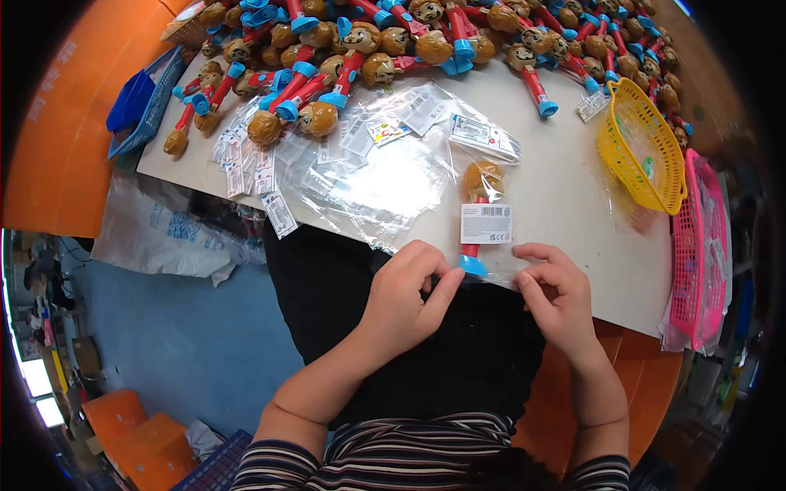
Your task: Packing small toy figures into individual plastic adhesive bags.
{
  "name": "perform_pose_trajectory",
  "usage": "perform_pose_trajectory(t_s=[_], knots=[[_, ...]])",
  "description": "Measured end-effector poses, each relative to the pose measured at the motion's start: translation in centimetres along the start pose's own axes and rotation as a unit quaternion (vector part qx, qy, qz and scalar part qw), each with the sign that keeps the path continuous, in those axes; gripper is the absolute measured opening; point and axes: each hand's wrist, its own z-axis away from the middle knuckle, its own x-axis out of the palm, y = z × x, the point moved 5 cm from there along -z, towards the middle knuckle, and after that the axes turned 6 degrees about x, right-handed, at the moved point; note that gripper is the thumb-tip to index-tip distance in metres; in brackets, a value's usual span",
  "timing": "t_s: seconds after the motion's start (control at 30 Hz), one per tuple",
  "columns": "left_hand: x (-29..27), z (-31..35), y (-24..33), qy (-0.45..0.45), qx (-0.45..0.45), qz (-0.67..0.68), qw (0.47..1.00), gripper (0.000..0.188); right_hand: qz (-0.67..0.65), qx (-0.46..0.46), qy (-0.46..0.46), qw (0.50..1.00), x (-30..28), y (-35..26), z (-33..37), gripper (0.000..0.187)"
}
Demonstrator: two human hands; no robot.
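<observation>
A candy dispenser (473, 249) with a brown-haired figure head, red stem and blue foot lies in a clear plastic bag (501, 266) at the table's near edge. Its head points away from me, and a white printed label (486, 224) covers part of the stem. My left hand (409, 293) pinches the bag's near edge beside the blue foot. At the bag's near right corner, my right hand (558, 296) has its thumb and a bent finger closed on the film. Its index finger lies straighter above them. Exactly where the fingers meet the film is hard to see.
Loose clear bags (393, 192) and small white labels (237, 164) spread left of centre. A heap of similar dispensers (360, 49) fills the far side. Yellow (643, 147) and pink baskets (698, 254) stand right; a blue basket (155, 102) stands left.
</observation>
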Motion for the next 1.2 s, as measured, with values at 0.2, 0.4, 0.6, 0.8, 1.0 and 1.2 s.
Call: perform_pose_trajectory(t_s=[0.2, 0.4, 0.6, 0.8, 1.0, 1.2], knots=[[0.2, 0.0, 0.8, 0.004, -0.099, 0.019, 0.995, 0.012, -0.138, 0.137, -0.045, 0.980, 0.0, 1.1, -0.2, 0.012], [1.0, 0.4, -0.3, -0.009, -0.184, 0.200, 0.962, 0.016, -0.232, 0.177, -0.054, 0.955, -0.2, 1.7, 0.5, 0.017], [1.9, 1.3, -1.2, -0.013, -0.229, 0.432, 0.872, 0.019, -0.316, 0.187, 0.009, 0.930, -0.5, 2.7, 2.6, 0.013], [3.7, 2.5, -0.7, -0.039, -0.253, 0.343, 0.904, 0.041, -0.389, 0.182, 0.000, 0.903, 0.6, 3.2, 4.3, 0.012], [5.4, 3.3, -0.5, -0.031, -0.252, 0.388, 0.886, 0.044, -0.386, 0.165, 0.126, 0.899, 2.0, 2.1, 6.0, 0.032], [4.2, 3.4, -0.1, 0.015, -0.203, 0.345, 0.916, 0.040, -0.334, 0.074, 0.128, 0.931, 3.2, 2.0, 6.0, 0.045]])
